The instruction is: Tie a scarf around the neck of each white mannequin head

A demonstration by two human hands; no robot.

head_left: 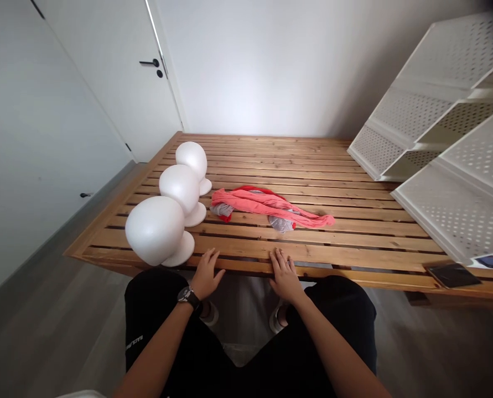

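Note:
My left hand (207, 275), with a black watch on its wrist, rests flat on the near edge of the slatted wooden table (354, 243), fingers spread and holding nothing. My right hand (285, 275) lies flat on the same edge a little to the right, fingers stretched out and also empty. Beyond both hands, in the middle of the table, lies a crumpled heap of coral-red and grey cloth (266, 207). Three white mannequin heads stand in a row at the left: near (157, 230), middle (182, 190), far (192, 160).
White perforated shelf units (437, 138) lean at the right over the table. A dark phone (453, 275) lies at the near right edge. A white door with a black handle (149, 63) stands behind on the left. My black-trousered knees are below the table edge.

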